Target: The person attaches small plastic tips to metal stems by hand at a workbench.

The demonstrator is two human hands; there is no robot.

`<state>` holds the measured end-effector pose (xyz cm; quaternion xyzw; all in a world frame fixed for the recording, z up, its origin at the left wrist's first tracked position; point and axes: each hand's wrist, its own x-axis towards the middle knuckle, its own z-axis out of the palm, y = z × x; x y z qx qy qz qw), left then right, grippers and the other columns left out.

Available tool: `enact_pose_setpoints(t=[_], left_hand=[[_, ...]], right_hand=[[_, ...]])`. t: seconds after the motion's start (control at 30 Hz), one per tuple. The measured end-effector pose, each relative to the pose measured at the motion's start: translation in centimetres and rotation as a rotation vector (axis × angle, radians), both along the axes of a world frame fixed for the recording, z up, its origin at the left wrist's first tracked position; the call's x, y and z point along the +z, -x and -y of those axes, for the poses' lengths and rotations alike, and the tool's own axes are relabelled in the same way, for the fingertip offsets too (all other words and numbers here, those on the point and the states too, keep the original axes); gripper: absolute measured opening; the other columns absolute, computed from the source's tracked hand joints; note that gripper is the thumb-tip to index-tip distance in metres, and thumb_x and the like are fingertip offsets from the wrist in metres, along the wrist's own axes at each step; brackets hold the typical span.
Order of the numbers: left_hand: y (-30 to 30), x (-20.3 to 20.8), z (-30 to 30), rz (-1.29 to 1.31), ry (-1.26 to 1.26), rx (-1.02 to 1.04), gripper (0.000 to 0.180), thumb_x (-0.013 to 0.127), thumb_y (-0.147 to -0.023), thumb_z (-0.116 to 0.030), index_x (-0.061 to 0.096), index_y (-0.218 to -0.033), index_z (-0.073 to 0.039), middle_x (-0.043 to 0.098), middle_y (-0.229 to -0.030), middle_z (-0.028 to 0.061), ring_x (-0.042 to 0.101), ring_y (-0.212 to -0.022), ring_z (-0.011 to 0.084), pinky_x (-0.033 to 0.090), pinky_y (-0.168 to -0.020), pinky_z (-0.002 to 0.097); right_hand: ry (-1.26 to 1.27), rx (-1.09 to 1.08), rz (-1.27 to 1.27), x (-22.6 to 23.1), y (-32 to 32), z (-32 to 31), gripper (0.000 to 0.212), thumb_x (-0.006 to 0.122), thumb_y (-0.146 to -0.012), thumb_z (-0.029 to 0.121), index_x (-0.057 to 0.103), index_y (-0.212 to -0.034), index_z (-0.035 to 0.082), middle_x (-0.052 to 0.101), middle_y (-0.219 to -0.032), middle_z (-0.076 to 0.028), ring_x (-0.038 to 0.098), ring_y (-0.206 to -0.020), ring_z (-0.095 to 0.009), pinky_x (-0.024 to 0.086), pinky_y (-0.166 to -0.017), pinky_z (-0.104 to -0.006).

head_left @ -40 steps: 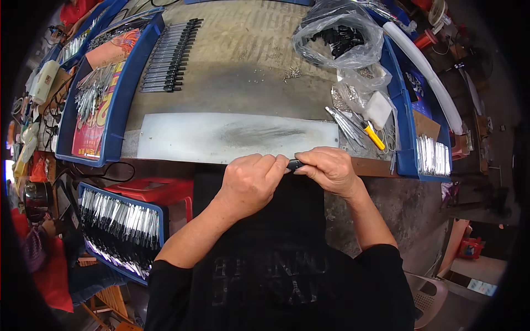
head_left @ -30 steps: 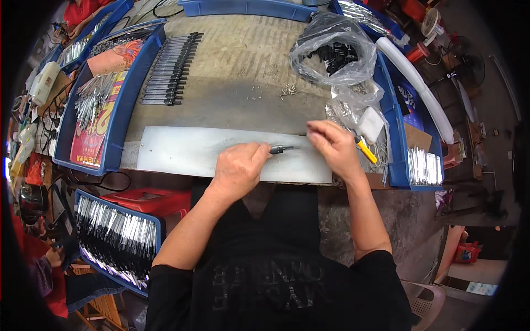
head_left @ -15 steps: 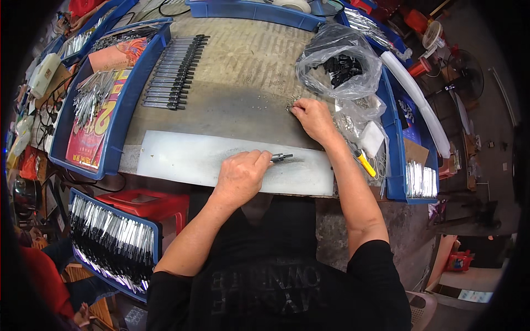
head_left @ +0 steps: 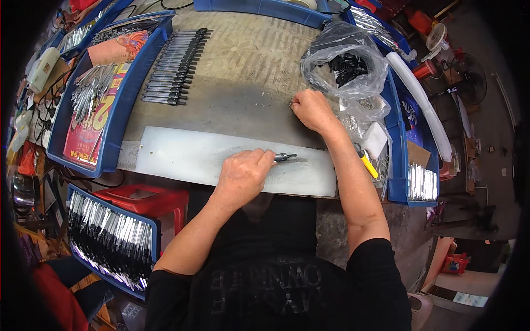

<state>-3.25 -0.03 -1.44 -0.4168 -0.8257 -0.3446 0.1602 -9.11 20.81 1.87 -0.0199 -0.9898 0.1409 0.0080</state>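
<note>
Over the white sheet (head_left: 182, 157) at the table's front edge, my left hand (head_left: 243, 175) is closed around a pen (head_left: 285, 157); its dark tip end points right, out past my fingers. My right hand (head_left: 312, 110) rests farther off, its fingers pinched low over the tabletop beside scattered tiny metal parts (head_left: 264, 103). What those fingertips hold, if anything, is too small to make out. A row of pens (head_left: 175, 69) with dark ends lies left of centre on the table.
At left stands a blue tray (head_left: 113, 144) with thin silvery rods (head_left: 91, 91). A clear bag (head_left: 317, 60) of black parts and a yellow-handled tool (head_left: 370, 165) lie at right, near another blue tray (head_left: 395, 185). Below left, a crate of pens (head_left: 110, 237) adjoins a red stool (head_left: 176, 207).
My right hand has drawn slightly back from the small parts, its fingers curled closer. My left hand keeps the pen in nearly the same place. The view has shifted slightly.
</note>
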Motion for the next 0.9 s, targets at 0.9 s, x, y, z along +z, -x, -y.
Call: enact_pose_setpoints(t=[0.9], left_hand=[[-0.1, -0.1, 0.1, 0.02, -0.001, -0.005, 0.013, 0.062, -0.074, -0.013, 0.055, -0.081, -0.006, 0.051, -0.062, 0.0057, 0.055, -0.056, 0.0227, 0.045, -0.049, 0.0342]], right_hand=[[0.817, 0.173, -0.121, -0.1, -9.5, 3.3, 0.007, 0.062, -0.075, 0.004, 0.063, -0.08, -0.001, 0.059, -0.077, -0.006, 0.055, -0.073, -0.015, 0.043, -0.064, -0.0273]])
